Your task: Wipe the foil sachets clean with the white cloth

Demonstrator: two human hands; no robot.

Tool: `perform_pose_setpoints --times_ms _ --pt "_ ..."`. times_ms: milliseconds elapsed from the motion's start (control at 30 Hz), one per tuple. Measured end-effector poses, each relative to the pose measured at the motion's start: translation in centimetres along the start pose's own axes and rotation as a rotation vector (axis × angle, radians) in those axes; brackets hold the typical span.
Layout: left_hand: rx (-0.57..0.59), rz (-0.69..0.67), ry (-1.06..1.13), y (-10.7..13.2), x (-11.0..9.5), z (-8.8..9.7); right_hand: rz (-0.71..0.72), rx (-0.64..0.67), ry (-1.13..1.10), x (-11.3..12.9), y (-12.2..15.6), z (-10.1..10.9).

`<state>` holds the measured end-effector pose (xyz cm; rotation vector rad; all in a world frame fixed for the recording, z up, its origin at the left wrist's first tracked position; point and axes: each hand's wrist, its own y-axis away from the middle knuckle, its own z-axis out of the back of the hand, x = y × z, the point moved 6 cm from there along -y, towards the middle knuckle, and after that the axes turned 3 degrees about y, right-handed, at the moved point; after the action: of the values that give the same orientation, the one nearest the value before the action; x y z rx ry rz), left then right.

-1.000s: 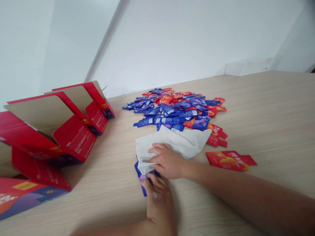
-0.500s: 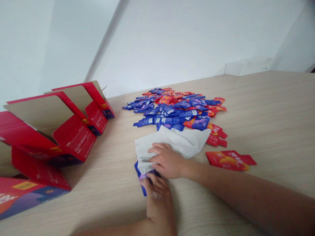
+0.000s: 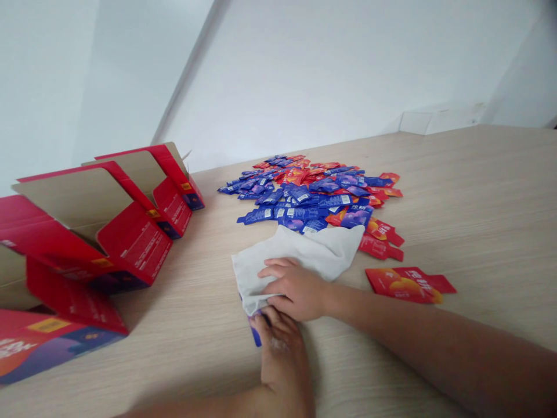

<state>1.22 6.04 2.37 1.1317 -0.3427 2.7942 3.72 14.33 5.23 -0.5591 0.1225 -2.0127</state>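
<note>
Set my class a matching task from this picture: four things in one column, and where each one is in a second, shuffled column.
Things:
1. left hand
2. right hand
3. red sachets
4. opened red cartons

Places:
A. at the left of the table
B. right of the white cloth, apart from the main pile
C. on top of the cloth
D. on a blue sachet showing below the cloth

Pairs: 1-D, 2-C, 3-B, 4-A
</note>
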Motion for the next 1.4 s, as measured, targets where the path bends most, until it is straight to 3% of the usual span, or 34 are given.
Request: perform_pose_setpoints --times_ms 200,467,733,867,1000,1267,1400 --pt "-0.031 0.005 -0.054 0.1 -0.1 -0.1 -0.118 -0.019 0.033 -0.9 -0.1 0.0" --pt "-0.009 -0.002 -0.047 0.3 -0.2 -0.4 0.041 0.007 -0.015 0.3 0.1 0.2" --pt "-0.029 -0.025 0.006 0.2 -0.3 -0.4 -0.116 -0.038 0.053 -1.1 0.0 -0.2" --pt "0.046 -0.036 0.036 0.0 -0.2 -0.2 -0.040 -0.018 0.023 -0.5 0.1 0.0" --pt "0.047 -0.028 0.032 -0.1 0.0 0.2 0.036 0.005 -0.003 0.2 0.1 0.1" --pt "-0.010 -0.040 -0.048 0.0 -0.2 0.1 -0.127 -0.034 0.044 -1.0 0.0 -0.1" --pt "-0.031 -0.025 -0.042 0.1 -0.2 0.1 -0.090 -0.017 0.031 -0.8 0.0 0.0"
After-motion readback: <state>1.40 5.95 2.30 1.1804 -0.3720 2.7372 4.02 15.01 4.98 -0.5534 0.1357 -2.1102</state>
